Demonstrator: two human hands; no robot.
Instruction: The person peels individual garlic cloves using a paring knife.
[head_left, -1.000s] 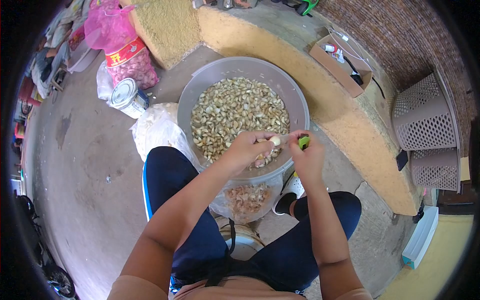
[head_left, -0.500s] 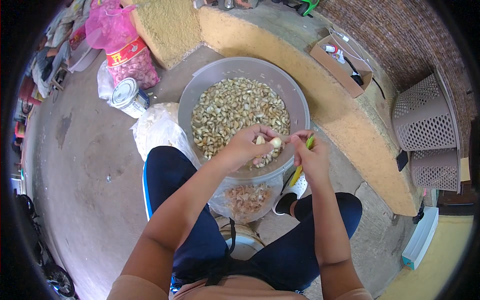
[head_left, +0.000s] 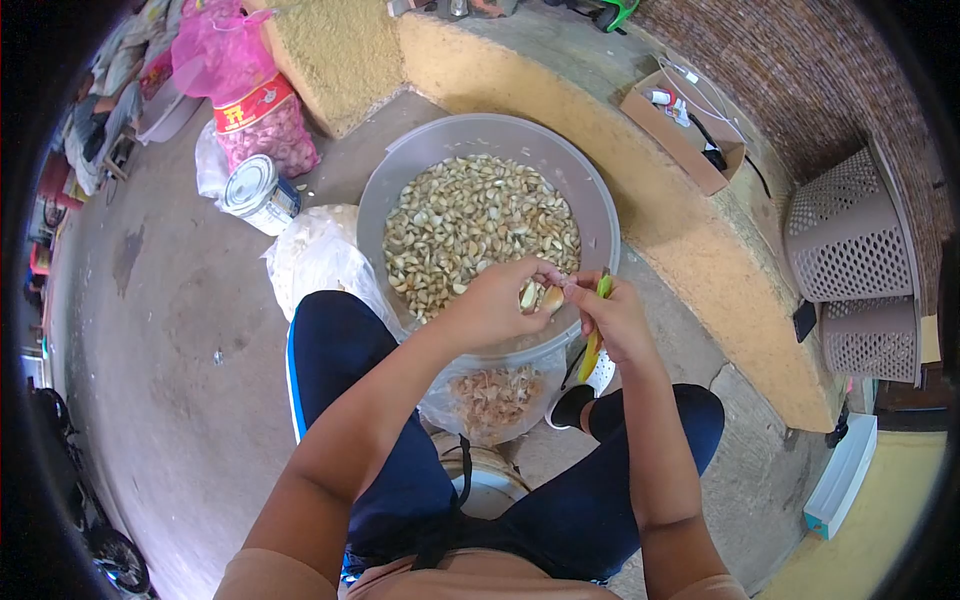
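Over the near right part of a large grey tub (head_left: 600, 205), my left hand (head_left: 505, 305) is closed around garlic cloves (head_left: 545, 297). Many loose garlic cloves (head_left: 480, 225) fill the bottom of the tub. My right hand (head_left: 615, 318) grips a knife with a yellow-green handle (head_left: 592, 345), which points down toward my foot. Its fingertips meet those of my left hand beside the cloves. The blade is not clearly visible. Below the tub's near rim sits a clear plastic bag (head_left: 495, 400) with dry brownish garlic skins in it.
A white plastic bag (head_left: 320, 265) and a lidded can (head_left: 262, 195) stand left of the tub, with a pink net sack of garlic (head_left: 265, 140) behind. A yellow ledge (head_left: 680, 250) curves along the right, bearing a cardboard box (head_left: 680, 135). A person sits at far left.
My two hands have come closer together, the right moving slightly left. The cloves in my left hand have turned, and the knife now stands more upright.
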